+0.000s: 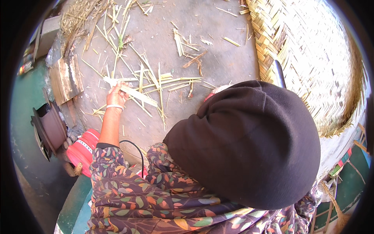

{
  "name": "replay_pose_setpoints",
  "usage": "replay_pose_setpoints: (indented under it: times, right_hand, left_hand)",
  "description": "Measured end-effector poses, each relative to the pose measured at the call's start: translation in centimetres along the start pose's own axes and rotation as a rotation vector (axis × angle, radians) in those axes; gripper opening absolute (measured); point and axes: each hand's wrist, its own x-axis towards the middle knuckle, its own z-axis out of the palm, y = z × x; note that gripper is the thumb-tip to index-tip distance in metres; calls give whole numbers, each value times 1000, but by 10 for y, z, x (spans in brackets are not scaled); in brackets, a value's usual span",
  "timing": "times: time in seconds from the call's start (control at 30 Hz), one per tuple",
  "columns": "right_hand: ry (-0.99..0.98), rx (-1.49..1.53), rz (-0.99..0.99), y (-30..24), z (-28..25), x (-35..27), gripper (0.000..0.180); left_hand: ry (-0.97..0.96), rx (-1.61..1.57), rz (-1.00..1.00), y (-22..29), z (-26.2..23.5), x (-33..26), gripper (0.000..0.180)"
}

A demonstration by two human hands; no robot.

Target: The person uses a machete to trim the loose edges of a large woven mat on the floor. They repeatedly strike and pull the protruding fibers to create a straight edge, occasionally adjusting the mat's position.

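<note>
Strip point(142, 97), pale and flat, is held by the left hand point(117, 95), left of centre over the grey ground point(222, 50); its free end slants down to the right, among loose stalks point(171, 82), and whether it touches them I cannot tell. The fingers of that hand are curled together and clamped on the strip near its upper left end. A white band point(115, 106) circles the wrist, and a leaf-patterned sleeve point(107, 158) covers the arm below it. The right hand is out of sight, so I cannot tell how its fingers stand. More stalks and splinters lie scattered toward the upper edge, with a bit of green leaf point(120, 41) among them. Left of the hand stands a weathered wood block point(67, 80); below that sit a brown pot-like thing point(51, 128) and, near the sleeve, a red bag point(82, 147). A black cord point(135, 144) curves beside the arm. A rounded form in dark cloth point(249, 144) fills much of the lower right. Beyond it spreads a large woven mat point(315, 54) with a braided border, its far edge curving down at the right.
</note>
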Motion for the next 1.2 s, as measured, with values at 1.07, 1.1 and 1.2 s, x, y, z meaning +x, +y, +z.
replay_pose_setpoints:
  times: [1.07, 1.1, 1.2]
  right_hand:
    - [95, -34, 78, 154, -168, -37, 55]
    - [92, 22, 2, 159, -169, -36, 55]
    - [76, 109, 45, 182, -179, -41, 56]
  left_hand:
    - [-829, 57, -35, 30, 475, -239, 23]
    - [-761, 165, 66, 32, 487, -245, 25]
    - [-681, 544, 463, 12, 552, -257, 31]
